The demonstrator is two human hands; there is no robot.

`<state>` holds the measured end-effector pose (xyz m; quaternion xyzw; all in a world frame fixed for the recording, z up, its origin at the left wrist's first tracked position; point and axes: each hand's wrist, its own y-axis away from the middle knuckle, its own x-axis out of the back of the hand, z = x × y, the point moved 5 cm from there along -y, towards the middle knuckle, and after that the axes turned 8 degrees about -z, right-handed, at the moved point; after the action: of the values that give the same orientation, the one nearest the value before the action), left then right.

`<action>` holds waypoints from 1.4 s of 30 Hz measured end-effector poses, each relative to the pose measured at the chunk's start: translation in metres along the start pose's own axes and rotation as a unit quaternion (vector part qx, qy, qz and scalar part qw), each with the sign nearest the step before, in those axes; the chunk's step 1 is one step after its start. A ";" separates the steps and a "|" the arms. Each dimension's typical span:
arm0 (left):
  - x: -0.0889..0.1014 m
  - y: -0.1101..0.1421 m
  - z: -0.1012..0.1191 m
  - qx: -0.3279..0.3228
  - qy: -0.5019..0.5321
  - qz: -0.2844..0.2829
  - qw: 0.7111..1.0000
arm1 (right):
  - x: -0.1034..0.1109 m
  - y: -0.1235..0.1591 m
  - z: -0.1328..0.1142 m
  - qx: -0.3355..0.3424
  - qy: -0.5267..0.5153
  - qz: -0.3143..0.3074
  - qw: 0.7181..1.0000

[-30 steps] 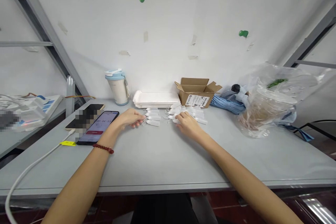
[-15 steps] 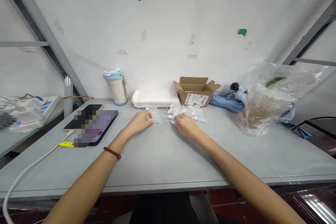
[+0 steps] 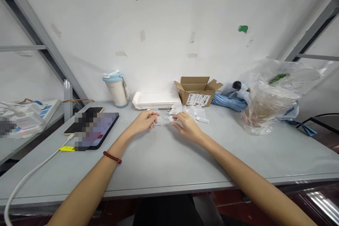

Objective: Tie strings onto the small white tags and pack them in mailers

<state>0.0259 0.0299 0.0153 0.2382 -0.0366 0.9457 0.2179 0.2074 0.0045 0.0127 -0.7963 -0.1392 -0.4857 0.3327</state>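
Note:
My left hand is closed, thumb and fingers together, on a small clear plastic piece just above the table. Close by on the right, my right hand pinches a small white piece with a thin loop that points toward the left hand. Whether the two held pieces are joined, I cannot tell. Behind and beside the right hand lies a pile of translucent plastic pieces with white ends and thin loops. A few similar pieces lie behind the left hand, mostly hidden by its fingers.
White trays or box lids are stacked at the wall, beside an open cardboard box. A tumbler stands left of them. Two phones and a white cable lie left; a plastic bag with a tub and blue cloth sit right.
My right hand has lifted a white looped piece from the pile's edge toward the left. My left fingers have closed in and moved slightly right. The view has shifted a little.

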 end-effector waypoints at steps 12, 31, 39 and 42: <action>-0.013 0.006 0.009 0.016 0.036 -0.080 0.996 | 0.003 0.001 -0.008 -0.007 -0.081 0.017 0.997; -0.011 0.009 0.014 0.005 0.133 -0.080 0.988 | 0.004 0.001 -0.014 -0.067 -0.227 -0.015 0.971; -0.012 0.011 0.017 0.009 0.115 -0.094 0.989 | 0.001 0.001 -0.017 -0.071 -0.247 -0.032 0.966; -0.012 0.011 0.017 0.007 0.118 -0.093 0.989 | 0.001 0.001 -0.018 -0.074 -0.253 -0.032 0.964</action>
<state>0.0382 0.0119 0.0255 0.1292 0.0185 0.9430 0.3062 0.1964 -0.0084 0.0185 -0.9106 -0.2081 -0.2879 0.2113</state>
